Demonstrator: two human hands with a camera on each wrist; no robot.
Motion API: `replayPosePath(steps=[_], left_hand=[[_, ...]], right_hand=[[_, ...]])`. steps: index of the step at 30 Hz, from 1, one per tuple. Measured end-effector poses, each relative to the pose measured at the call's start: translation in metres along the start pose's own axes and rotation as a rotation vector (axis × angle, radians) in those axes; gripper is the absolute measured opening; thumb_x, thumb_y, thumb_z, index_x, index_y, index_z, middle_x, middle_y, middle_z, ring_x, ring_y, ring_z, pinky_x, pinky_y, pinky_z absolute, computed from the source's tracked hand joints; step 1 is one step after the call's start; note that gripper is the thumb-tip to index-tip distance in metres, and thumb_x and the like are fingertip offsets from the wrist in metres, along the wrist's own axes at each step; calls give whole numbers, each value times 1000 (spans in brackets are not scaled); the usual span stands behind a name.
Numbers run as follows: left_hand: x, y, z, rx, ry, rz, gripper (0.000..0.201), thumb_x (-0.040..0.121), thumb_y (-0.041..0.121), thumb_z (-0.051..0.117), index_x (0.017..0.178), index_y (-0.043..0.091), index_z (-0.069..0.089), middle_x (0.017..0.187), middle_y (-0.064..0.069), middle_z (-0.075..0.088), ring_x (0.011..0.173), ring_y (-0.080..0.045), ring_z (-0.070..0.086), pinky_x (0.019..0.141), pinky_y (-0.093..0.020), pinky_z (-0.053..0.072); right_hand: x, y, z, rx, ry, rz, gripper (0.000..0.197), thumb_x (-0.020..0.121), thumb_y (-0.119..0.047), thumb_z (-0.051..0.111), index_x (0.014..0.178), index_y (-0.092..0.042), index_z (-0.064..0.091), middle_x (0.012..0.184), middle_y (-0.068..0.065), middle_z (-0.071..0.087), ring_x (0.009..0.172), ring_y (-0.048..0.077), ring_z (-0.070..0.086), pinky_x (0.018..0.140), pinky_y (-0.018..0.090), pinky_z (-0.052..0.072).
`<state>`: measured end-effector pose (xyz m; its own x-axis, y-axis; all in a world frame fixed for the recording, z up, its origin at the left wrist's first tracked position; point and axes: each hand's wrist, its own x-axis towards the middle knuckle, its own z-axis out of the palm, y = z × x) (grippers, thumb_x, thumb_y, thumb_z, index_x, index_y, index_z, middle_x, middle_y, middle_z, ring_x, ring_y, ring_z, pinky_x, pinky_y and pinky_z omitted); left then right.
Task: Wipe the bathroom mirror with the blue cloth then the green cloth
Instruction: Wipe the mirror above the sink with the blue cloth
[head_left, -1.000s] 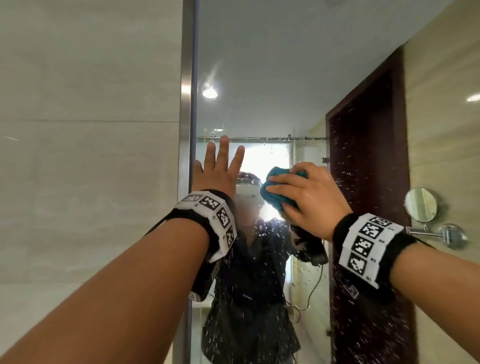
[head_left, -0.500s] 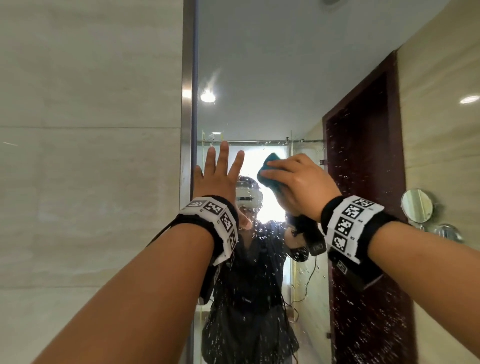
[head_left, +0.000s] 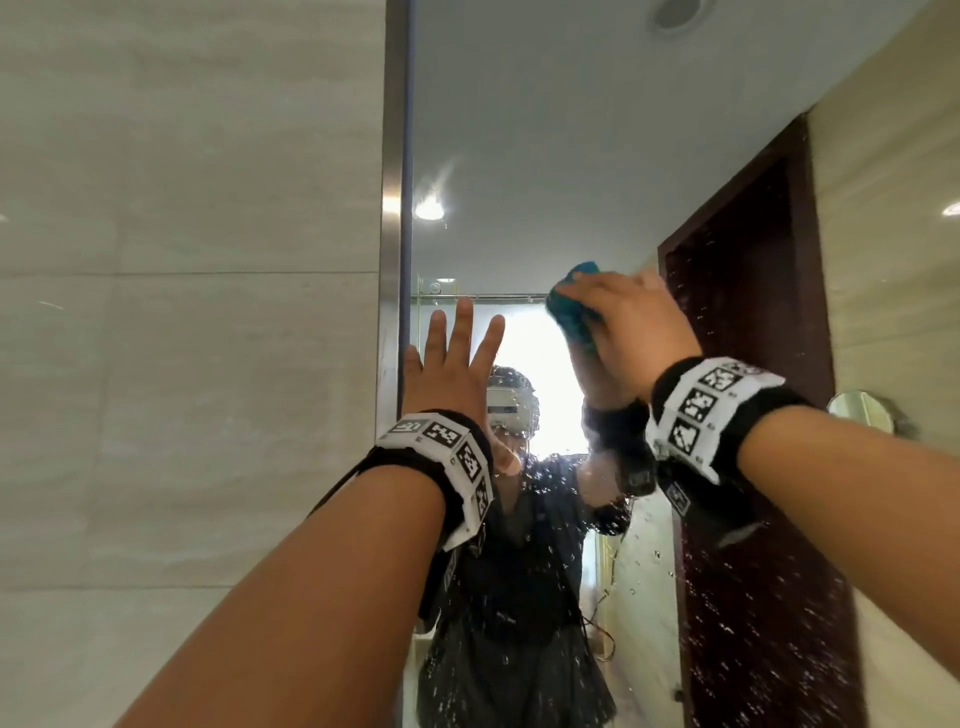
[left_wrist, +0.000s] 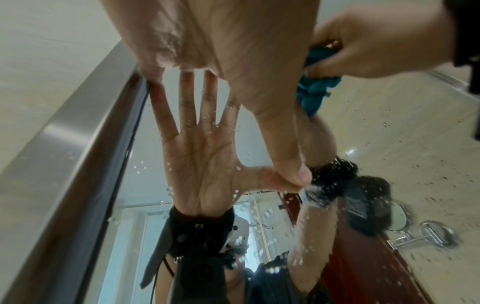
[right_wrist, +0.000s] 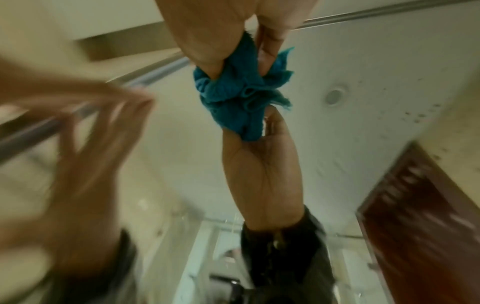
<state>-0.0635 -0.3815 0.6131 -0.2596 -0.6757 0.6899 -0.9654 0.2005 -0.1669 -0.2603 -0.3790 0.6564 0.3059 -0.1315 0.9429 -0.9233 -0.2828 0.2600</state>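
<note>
The bathroom mirror (head_left: 545, 156) carries water drops over its lower part. My left hand (head_left: 457, 358) lies flat on the glass beside the frame, fingers straight and spread; the left wrist view shows its palm (left_wrist: 221, 41) meeting its reflection. My right hand (head_left: 618, 322) grips the bunched blue cloth (head_left: 571, 312) and holds it against the glass, up and to the right of the left hand. In the right wrist view the fingers (right_wrist: 213, 41) curl round the blue cloth (right_wrist: 233, 98). The cloth (left_wrist: 314, 92) also shows in the left wrist view. No green cloth is in view.
A steel frame (head_left: 392, 260) runs down the mirror's left edge, with a beige tiled wall (head_left: 182, 312) beyond it. A dark wooden door (head_left: 748, 364) and a small round wall mirror (head_left: 857, 410) show at the right. A person's reflection fills the lower middle.
My right hand has carried the blue cloth upward across the glass, higher than the left hand's fingertips. The left hand has stayed flat on the mirror.
</note>
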Motion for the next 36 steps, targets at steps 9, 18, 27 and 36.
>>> replayPosePath(steps=[9, 18, 27, 36], left_hand=[[0, 0, 2, -5, 7, -8, 148, 50, 69, 78, 142, 27, -30, 148, -4, -39, 139, -30, -28, 113, -50, -6], [1, -1, 4, -34, 0, -4, 148, 50, 69, 78, 139, 29, -34, 147, -3, -40, 138, -29, -30, 111, -49, -9], [-2, -1, 1, -29, -1, -8, 147, 51, 69, 77, 141, 29, -32, 148, -2, -40, 139, -29, -29, 113, -47, -8], [0, 2, 0, -21, -32, -36, 148, 51, 68, 78, 141, 28, -32, 146, -3, -42, 139, -28, -30, 113, -48, -7]], right_hand=[[18, -45, 31, -14, -3, -52, 41, 77, -10, 71, 112, -30, 62, 112, -4, 64, 85, 21, 47, 70, 28, 35], [49, -27, 25, 24, 176, 87, 47, 72, 10, 59, 105, -22, 62, 108, 1, 62, 88, 28, 48, 74, 38, 44], [33, 16, 3, 6, 138, 77, 39, 87, -8, 52, 121, -27, 59, 120, -3, 59, 96, 28, 51, 81, 31, 34], [-51, -41, 22, -12, -78, -207, 58, 63, -11, 83, 115, -26, 64, 116, -3, 64, 82, 26, 54, 68, 32, 47]])
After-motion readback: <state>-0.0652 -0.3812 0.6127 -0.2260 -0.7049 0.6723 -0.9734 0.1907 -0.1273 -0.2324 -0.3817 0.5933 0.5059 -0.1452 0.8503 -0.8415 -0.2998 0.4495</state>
